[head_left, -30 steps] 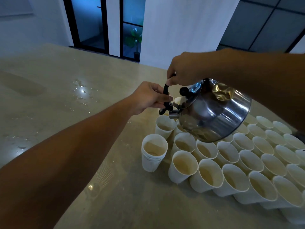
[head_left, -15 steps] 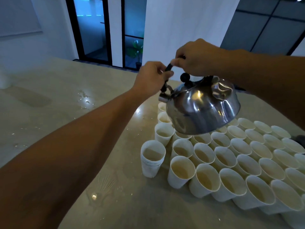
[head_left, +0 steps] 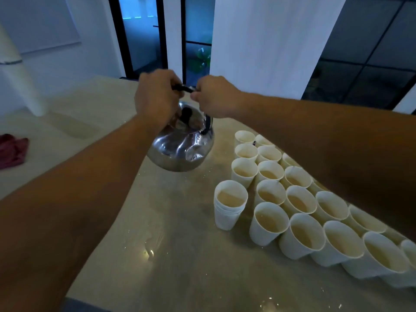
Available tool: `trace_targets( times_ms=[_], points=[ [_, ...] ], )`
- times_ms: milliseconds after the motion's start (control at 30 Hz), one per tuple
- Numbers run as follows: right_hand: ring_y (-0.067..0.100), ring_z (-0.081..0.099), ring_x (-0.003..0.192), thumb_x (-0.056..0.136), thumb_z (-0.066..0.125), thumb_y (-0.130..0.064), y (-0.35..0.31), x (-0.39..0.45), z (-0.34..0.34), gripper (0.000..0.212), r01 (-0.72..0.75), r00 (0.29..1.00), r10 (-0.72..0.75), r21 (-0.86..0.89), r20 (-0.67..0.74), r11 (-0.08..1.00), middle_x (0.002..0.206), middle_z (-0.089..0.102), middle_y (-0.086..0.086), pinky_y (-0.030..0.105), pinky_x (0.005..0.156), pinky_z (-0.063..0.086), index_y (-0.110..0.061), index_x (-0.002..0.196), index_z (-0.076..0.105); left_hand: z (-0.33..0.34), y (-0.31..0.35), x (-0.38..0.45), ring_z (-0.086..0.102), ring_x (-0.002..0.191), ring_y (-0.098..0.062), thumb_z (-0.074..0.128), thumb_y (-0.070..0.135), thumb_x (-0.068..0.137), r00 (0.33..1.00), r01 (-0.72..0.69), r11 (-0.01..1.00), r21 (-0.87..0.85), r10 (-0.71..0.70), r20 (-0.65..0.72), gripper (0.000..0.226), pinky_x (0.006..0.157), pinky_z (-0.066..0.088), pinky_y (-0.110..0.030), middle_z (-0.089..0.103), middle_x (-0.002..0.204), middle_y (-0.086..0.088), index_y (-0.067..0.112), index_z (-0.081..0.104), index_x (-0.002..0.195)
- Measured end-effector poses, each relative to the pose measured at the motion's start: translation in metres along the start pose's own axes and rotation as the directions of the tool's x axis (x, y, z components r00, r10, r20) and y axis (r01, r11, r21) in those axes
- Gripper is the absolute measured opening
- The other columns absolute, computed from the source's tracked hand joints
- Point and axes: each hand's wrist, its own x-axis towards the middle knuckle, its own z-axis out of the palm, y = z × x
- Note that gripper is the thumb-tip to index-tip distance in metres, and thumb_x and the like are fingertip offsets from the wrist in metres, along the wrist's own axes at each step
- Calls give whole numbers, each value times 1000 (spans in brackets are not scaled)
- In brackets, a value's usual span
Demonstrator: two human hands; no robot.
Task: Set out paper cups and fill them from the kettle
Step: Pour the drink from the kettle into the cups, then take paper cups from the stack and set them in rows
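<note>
A shiny steel kettle point(head_left: 180, 147) with a black handle hangs upright above the beige table point(head_left: 180, 255), left of the cups. My left hand point(head_left: 155, 95) and my right hand point(head_left: 216, 95) both grip its black handle from either side. Several white paper cups point(head_left: 299, 199) stand packed in rows at the right, holding pale liquid. A short stack of nested cups point(head_left: 228, 206) stands apart at the left edge of the group. My right forearm hides the far rows.
A dark red cloth point(head_left: 12, 152) lies at the far left of the table. Water spots point(head_left: 149, 251) glint on the tabletop near the front. A white column point(head_left: 270, 46) and dark windows stand beyond the table's far edge.
The kettle has swung left off the cups and levelled from its pouring tilt. My left hand moved from the spout end up onto the handle beside my right hand.
</note>
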Motion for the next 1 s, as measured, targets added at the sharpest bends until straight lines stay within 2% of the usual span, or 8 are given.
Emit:
trace_targets(
  times_ms=[167, 333, 533, 667, 767, 867, 933, 1000],
  points=[
    [20, 52, 80, 102, 52, -29, -1, -1, 60, 23, -39, 990, 31, 53, 138, 998, 78, 50, -1, 28, 64, 37, -8, 103, 60, 27, -35, -40, 67, 92, -23, 75, 19, 84, 980, 89, 996, 11, -90, 179, 19, 74, 45, -29, 74, 98, -6, 19, 75, 103],
    [20, 53, 71, 101, 55, -31, 4, 5, 85, 24, -94, 980, 77, 89, 181, 992, 72, 51, 1, 29, 60, 38, -11, 88, 55, 47, -52, -55, 67, 91, -24, 77, 22, 83, 959, 165, 986, -23, -155, 237, 20, 72, 41, -26, 74, 96, -6, 19, 75, 103],
    [22, 60, 79, 100, 53, -36, 12, 2, 89, 32, -120, 980, 90, 164, 178, 979, 81, 59, 3, 30, 62, 42, -7, 106, 63, 54, -57, -55, 67, 94, -24, 73, 17, 85, 956, 167, 985, -35, -153, 249, 22, 75, 44, -26, 74, 99, -4, 21, 74, 107],
    [18, 53, 93, 100, 51, -42, 12, -24, 73, 47, -113, 994, 106, 256, 40, 960, 105, 56, 1, 35, 83, 46, -15, 138, 42, 40, -43, -71, 60, 107, -23, 58, -3, 81, 965, 76, 997, -32, -65, 253, 52, 84, 42, -26, 65, 119, -4, 24, 66, 124],
    [14, 56, 86, 99, 54, -38, 14, -57, 55, 31, -87, 975, 163, 410, -153, 908, 98, 58, -4, 30, 76, 43, -21, 124, 45, 23, -25, -115, 61, 88, -10, 54, -10, 78, 976, 93, 964, -250, -39, 216, 48, 77, 44, -15, 64, 102, 6, 23, 71, 109],
    [4, 53, 77, 97, 58, -40, 19, -96, 41, 15, -181, 982, 185, 334, 18, 925, 85, 56, -13, 19, 62, 37, -25, 96, 57, 20, -10, -173, 63, 77, 1, 53, -17, 78, 922, 291, 817, -497, -102, 373, 44, 72, 48, -10, 69, 95, 1, 13, 68, 106],
    [6, 56, 77, 92, 64, -45, 23, -123, 42, 22, -219, 966, 172, 265, 191, 939, 86, 59, -10, 21, 61, 39, -23, 87, 64, 30, -7, -210, 65, 95, 0, 65, -11, 77, 837, 390, 731, -560, -27, 546, 58, 84, 51, -15, 67, 110, 3, 20, 56, 125],
    [7, 59, 77, 86, 70, -48, 23, -147, 50, 25, -251, 931, 172, 225, 321, 941, 86, 64, -7, 24, 64, 46, -23, 88, 70, 43, -3, -235, 60, 111, 5, 83, 3, 72, 753, 457, 693, -558, 33, 657, 91, 91, 52, -20, 60, 127, 14, 31, 36, 144]
  ],
)
